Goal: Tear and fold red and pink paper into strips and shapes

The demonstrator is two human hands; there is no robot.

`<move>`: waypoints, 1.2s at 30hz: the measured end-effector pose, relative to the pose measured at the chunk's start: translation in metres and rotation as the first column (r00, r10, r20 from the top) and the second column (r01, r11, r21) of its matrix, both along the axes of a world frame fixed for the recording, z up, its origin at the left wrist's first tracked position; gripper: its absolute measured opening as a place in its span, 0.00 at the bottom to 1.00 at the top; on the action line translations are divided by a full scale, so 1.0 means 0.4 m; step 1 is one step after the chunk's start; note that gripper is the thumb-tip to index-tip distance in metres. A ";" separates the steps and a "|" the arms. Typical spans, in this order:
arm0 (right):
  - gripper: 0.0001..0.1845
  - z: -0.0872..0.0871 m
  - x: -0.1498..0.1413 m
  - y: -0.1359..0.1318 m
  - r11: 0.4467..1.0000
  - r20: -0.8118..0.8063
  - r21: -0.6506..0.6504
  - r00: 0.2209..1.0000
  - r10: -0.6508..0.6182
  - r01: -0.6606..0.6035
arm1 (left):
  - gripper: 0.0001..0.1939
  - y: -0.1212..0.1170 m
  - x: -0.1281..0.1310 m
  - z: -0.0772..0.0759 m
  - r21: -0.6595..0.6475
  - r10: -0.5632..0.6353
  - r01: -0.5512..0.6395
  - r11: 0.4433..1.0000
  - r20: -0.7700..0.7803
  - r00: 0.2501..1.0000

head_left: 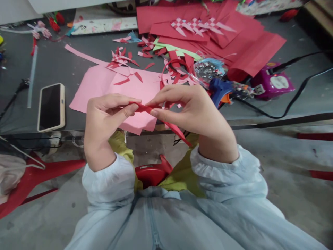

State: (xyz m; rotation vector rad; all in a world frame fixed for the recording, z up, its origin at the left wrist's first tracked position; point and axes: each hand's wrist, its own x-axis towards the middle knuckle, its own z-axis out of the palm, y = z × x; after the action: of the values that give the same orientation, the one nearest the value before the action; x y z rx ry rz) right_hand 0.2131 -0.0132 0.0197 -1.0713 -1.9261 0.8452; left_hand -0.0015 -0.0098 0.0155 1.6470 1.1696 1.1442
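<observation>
Both hands meet in front of my chest, just above the table's near edge. My left hand (109, 113) pinches one end of a red paper strip (143, 107) between thumb and forefinger. Close beside it, my right hand (187, 106) grips the same strip, thumb below and forefinger above. A red tail of strip (177, 133) hangs down under my right hand, and another red loop (179, 62) rises behind it. Beneath the hands lie pink paper sheets (100, 83). Whether the strip is folded or knotted at the fingertips is too small to tell.
A phone (51, 107) lies left. Red and pink scraps (121, 59) are scattered ahead, with red sheets (252, 45) and woven paper fish (195, 25) behind. On the right are a blue glue gun (220, 90), a purple box (273, 81) and a black cable (288, 111).
</observation>
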 end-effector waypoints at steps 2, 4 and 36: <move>0.06 0.004 -0.002 -0.004 1.000 0.008 -0.011 1.000 -0.014 0.014 | 0.03 -0.001 0.003 0.000 -0.044 0.013 -0.014 0.999 -0.025 1.000; 0.05 0.006 -0.005 -0.006 0.999 0.005 -0.018 0.999 -0.032 0.032 | 0.04 0.000 0.005 -0.002 -0.074 0.013 -0.015 0.997 -0.026 1.000; 0.07 -0.041 -0.012 0.023 0.982 0.006 -0.188 0.999 0.032 -0.031 | 0.10 0.023 0.009 -0.021 0.033 0.118 -0.118 0.992 -0.003 0.993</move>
State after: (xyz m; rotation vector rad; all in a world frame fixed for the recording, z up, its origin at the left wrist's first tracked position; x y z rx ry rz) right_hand 0.2082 -0.0038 0.0035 -1.1589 -1.9035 1.0593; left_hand 0.0023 -0.0008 0.0072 1.6239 1.2718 1.2399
